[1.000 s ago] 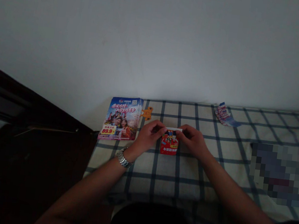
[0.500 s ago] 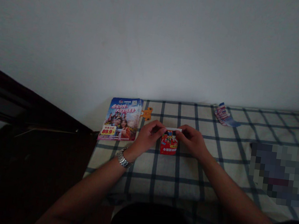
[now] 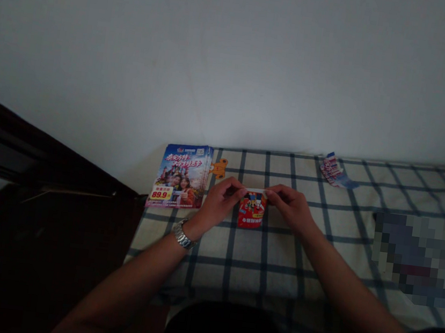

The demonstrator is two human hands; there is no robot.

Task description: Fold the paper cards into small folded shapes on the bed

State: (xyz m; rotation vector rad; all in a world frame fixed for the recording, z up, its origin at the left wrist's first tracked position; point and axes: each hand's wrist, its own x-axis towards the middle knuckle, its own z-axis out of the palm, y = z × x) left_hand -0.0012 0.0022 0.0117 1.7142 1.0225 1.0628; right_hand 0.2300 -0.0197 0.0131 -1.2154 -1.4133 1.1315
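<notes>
Between both hands hangs a small red printed paper (image 3: pixel 251 211), with little figures and lettering that reads upside down. A thin white strip shows along its top edge. My left hand (image 3: pixel 224 200), with a silver watch at the wrist, pinches the top left corner between thumb and forefinger. The top right corner is pinched the same way by my right hand (image 3: pixel 285 204). Left of my hands lies a stack of printed flyers (image 3: pixel 180 177), blue at the top with "89.9" near the bottom. An orange bear-shaped piece (image 3: pixel 218 169) rests against the stack's right side.
A checked cloth (image 3: pixel 284 260) covers the surface up to the white wall. A fanned, folded paper (image 3: pixel 333 172) lies at the back right. Farther right is a pixelated dark item (image 3: pixel 414 260). On the left, the surface ends beside a dark floor area.
The white strip along the paper's top looks narrower, and more of the printed figures shows. My right hand has shifted slightly; the flyers and folded paper have stayed put.
</notes>
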